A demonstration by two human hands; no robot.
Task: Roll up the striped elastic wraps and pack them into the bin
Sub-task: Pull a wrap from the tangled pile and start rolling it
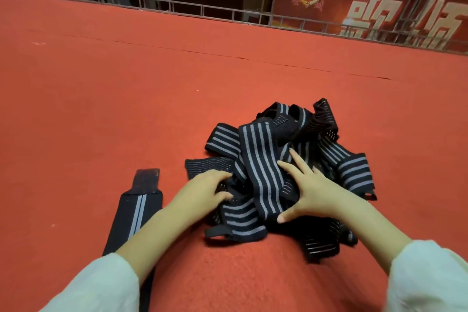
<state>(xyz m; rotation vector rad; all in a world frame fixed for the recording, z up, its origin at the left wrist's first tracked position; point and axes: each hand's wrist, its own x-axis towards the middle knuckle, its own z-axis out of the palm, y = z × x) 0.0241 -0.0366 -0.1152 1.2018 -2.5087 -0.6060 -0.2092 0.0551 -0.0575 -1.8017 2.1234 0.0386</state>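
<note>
Pile of striped wraps (260,159): black elastic with grey stripes, tangled and unrolled, lying on the red carpet (101,96) in front of the person. Left hand (205,190) at the pile's near-left edge, fingers and thumb curled on a fold of fabric. Right hand (312,192) pressing on top of the pile, fingers spread and straight. Separate wrap (135,213) laid out flat, left of the pile, partly under the left forearm. Metal railing (177,7) and red banner (367,5) behind.

A red carpet (126,88) covers the floor, a thin seam (228,56) crossing it. Along its far edge runs a low metal truss railing (177,7). Behind it, at right, hangs a red banner (336,0) bearing large pale characters (372,14).
</note>
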